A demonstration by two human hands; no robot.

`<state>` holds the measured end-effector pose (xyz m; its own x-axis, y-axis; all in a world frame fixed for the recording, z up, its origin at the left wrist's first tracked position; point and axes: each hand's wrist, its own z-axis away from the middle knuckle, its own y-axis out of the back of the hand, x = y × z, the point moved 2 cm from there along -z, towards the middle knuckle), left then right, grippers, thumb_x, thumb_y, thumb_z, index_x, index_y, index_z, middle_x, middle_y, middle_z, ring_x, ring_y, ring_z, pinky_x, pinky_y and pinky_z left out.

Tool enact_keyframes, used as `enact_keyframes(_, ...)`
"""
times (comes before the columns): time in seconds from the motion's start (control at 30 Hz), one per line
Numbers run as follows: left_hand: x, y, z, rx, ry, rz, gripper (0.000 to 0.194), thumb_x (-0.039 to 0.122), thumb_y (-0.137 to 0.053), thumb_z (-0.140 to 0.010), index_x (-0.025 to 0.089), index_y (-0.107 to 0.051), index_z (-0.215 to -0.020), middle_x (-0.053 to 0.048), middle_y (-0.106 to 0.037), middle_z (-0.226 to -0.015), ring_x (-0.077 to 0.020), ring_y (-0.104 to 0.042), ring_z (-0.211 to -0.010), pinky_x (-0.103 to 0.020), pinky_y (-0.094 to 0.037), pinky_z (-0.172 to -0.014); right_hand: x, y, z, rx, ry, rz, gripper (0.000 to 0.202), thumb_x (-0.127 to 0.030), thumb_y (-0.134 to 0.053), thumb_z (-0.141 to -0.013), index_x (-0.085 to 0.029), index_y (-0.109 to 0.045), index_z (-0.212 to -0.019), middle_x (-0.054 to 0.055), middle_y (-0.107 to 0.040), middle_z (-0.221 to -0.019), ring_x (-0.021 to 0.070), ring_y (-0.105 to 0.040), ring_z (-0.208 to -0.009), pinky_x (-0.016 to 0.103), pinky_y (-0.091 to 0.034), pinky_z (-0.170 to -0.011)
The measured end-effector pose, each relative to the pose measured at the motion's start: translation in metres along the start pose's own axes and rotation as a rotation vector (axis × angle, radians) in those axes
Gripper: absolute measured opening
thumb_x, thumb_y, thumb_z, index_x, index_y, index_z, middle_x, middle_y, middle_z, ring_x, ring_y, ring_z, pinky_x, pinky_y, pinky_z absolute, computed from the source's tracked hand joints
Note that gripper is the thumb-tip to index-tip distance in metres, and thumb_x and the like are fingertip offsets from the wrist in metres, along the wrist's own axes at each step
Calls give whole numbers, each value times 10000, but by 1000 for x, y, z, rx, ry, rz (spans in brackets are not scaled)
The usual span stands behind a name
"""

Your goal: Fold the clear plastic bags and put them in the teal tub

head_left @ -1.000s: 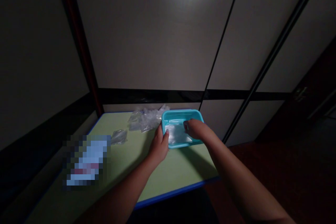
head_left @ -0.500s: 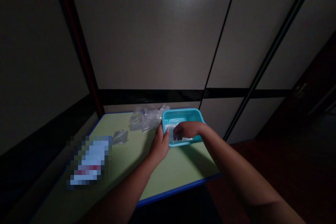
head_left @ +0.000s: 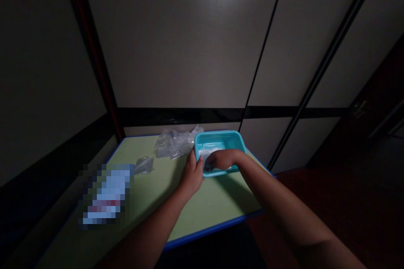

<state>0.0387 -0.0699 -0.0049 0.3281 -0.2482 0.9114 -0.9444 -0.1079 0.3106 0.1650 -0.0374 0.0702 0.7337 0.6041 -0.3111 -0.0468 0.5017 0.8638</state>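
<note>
A turquoise plastic basin (head_left: 221, 135) is at the right back of the table, with clear plastic bags (head_left: 206, 151) lying inside it. My left hand (head_left: 191, 173) grips its left wall, the thumb over the rim and the fingers out of sight behind. Inside the basin, near its front left corner, is my right hand (head_left: 222, 159). Its fingers point down and curl at the plastic; shadow hides whether they pinch anything.
The light green table (head_left: 217, 210) has a blue edge. Crumpled clear plastic bags (head_left: 176, 143) lie left of the basin, and a small clear bag (head_left: 144, 165) is nearer. A blurred-out white packet (head_left: 109, 193) sits at the left. Wardrobe panels (head_left: 189, 50) stand directly behind.
My right hand has moved slightly left and lower inside the basin, toward its front left corner. My left hand keeps its hold on the basin's wall.
</note>
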Motion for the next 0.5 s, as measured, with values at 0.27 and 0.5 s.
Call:
enact_keyframes(0.27, 3, 0, 1, 5, 9, 16, 482, 344, -358, -906, 190, -330, -1362, -124, -533, -1196, -229, -560, -1008, -339, -501, -766, 18, 7, 9, 0, -61, -336, 362, -75, -394, -767, -123, -670, -996, 65, -695, -814, 147, -636, -732, 225, -476, -631)
enact_keyframes(0.5, 1, 0, 1, 16, -2, 30, 465, 331, -372, -901, 204, -352, -1349, -113, -533, -1205, -217, -575, -981, -329, -510, -754, 26, 0, -3, -79, 64, -330, 485, 37, -410, -624, -123, -688, -988, 50, -699, -951, 147, -626, -871, 234, -460, -774)
